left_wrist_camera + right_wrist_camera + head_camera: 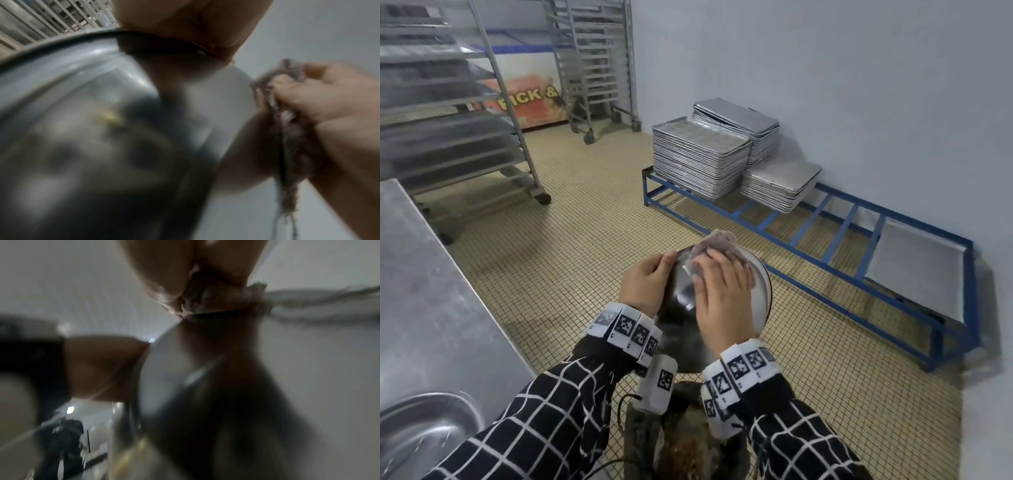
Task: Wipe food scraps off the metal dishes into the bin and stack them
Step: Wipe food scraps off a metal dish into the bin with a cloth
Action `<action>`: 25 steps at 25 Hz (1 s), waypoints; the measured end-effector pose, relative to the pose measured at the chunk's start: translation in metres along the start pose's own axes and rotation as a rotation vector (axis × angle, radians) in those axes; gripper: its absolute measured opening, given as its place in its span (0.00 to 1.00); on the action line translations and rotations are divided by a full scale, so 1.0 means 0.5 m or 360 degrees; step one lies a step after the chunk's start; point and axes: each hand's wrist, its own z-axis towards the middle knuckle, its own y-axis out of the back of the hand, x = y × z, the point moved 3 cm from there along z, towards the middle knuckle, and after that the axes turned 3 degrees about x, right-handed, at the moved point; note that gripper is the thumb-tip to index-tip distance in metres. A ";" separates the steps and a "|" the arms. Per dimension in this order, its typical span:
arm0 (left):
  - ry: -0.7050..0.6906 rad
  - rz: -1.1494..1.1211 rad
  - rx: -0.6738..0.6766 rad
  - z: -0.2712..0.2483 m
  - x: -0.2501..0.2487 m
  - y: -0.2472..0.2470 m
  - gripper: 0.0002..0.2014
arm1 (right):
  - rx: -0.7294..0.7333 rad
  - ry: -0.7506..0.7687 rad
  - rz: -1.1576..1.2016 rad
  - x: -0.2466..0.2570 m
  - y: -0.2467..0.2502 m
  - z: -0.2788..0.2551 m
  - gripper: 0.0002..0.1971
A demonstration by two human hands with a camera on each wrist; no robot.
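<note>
A round metal dish is held tilted over the dark bin at the bottom centre. My left hand grips its left rim, thumb over the edge. My right hand holds a greyish cloth and presses it against the dish's upper inside. The left wrist view shows the dish close up and blurred, with a yellowish scrap on it, and the right hand gripping the cloth. The right wrist view is blurred, with cloth bunched under the fingers against the dish.
A steel counter runs along the left, with a round steel basin at its near end. Stacked baking trays sit on a low blue rack along the right wall. Wheeled tray racks stand at the back left.
</note>
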 end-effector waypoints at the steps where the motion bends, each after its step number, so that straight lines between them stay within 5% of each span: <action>1: 0.0008 0.0007 -0.0010 -0.002 -0.003 0.001 0.17 | 0.0019 0.0009 -0.0122 -0.009 -0.016 -0.012 0.15; 6: 0.0143 -0.0179 -0.0117 -0.010 0.011 0.026 0.18 | -0.0083 -0.0784 0.0488 -0.147 -0.030 -0.036 0.20; 10: 0.0210 -0.0279 -0.0219 -0.015 0.012 0.037 0.19 | -0.0034 -0.1076 0.0649 -0.179 -0.022 -0.063 0.16; 12: 0.0203 -0.0279 -0.0217 -0.018 0.008 0.034 0.18 | -0.0129 -0.1027 0.0739 -0.137 -0.005 -0.049 0.15; 14: 0.0167 -0.0241 -0.0177 -0.021 0.002 0.025 0.18 | -0.0117 -0.0667 0.0702 -0.070 0.001 -0.021 0.16; 18: 0.0159 -0.0245 -0.0144 -0.026 -0.010 0.016 0.21 | 0.0234 0.0032 0.0035 0.001 -0.048 -0.005 0.24; 21: 0.0210 -0.0353 -0.0135 -0.029 -0.008 0.019 0.24 | 0.0012 -0.0122 -0.0102 -0.022 -0.038 0.014 0.24; 25: 0.0244 -0.0525 -0.0196 -0.043 -0.009 0.024 0.27 | -0.0186 -0.0854 0.0548 -0.095 -0.012 0.000 0.22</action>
